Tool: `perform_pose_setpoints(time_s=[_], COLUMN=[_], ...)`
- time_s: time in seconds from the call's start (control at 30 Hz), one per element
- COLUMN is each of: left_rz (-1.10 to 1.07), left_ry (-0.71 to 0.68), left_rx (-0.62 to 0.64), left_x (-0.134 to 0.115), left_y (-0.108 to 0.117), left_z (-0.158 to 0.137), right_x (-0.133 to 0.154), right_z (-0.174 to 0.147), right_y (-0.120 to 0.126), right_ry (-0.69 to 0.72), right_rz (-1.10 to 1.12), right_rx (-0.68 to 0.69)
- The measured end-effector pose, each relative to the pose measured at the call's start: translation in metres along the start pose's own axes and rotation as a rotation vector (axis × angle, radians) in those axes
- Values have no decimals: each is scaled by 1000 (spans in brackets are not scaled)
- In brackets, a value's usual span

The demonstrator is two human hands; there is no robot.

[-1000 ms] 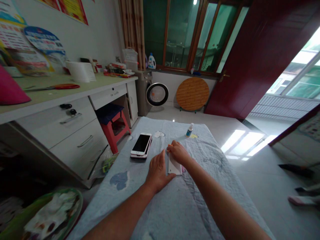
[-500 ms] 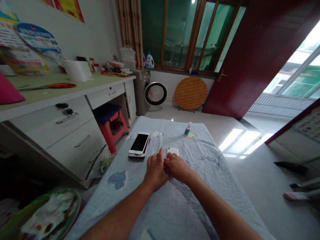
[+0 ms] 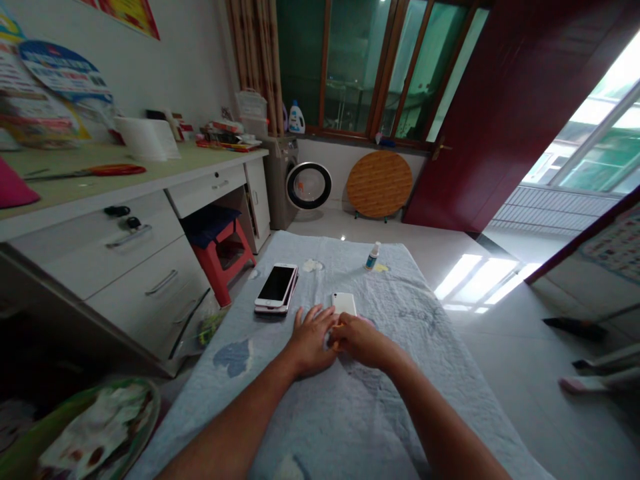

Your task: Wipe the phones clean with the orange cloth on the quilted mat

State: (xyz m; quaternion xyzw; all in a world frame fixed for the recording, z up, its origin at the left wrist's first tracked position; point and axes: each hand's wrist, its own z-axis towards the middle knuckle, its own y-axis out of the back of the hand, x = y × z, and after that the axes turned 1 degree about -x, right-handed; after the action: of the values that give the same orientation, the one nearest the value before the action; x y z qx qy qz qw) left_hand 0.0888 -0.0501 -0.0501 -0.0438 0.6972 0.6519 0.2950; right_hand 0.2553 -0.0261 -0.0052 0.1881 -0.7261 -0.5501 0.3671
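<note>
A white smartphone (image 3: 344, 304) lies back side up on the cloth-covered table, its near end hidden by my hands. My left hand (image 3: 313, 340) rests against its left side, fingers stretched out and apart. Close on the right, my right hand (image 3: 364, 341) is closed over the phone's near part, gripping a small orange thing (image 3: 339, 343) whose kind I cannot make out. To the left sits a stack of phones, topped by a white-framed phone (image 3: 277, 285) with a dark screen. A small spray bottle (image 3: 373, 256) stands upright beyond my hands.
A pale blue cloth (image 3: 400, 373) covers the table. Along the left are a desk (image 3: 215, 163) with scissors (image 3: 107, 171) and a paper roll (image 3: 146, 139), a red stool (image 3: 225, 260) and a full bin (image 3: 145, 427). A washing machine (image 3: 280, 180) with its door open stands behind.
My left fingers have come down from a raised pose and lie flatter and more spread. My right hand has turned slightly over the orange thing. More of the white phone shows.
</note>
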Motion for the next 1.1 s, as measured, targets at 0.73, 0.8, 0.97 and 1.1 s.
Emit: perform_pose_setpoints(time_s=[0.73,0.8,0.97,1.1], left_rz=[-8,-13,-7,6], left_ry=[8,4,-12,-12], left_rx=[16,7,-11,-30], left_x=[1,0,-2,-1], left_y=[2,1,1,-1], left_z=[3,3,1,1], right_x=[5,6,1,-8], right_z=[-6,-6,-12,-21], right_y=[-33,-33,-22,-14], right_ry=[-138,-138,-165,-213], right_rz=[-48,-20,-4,27], right_rx=[-264,-274,-229,-175])
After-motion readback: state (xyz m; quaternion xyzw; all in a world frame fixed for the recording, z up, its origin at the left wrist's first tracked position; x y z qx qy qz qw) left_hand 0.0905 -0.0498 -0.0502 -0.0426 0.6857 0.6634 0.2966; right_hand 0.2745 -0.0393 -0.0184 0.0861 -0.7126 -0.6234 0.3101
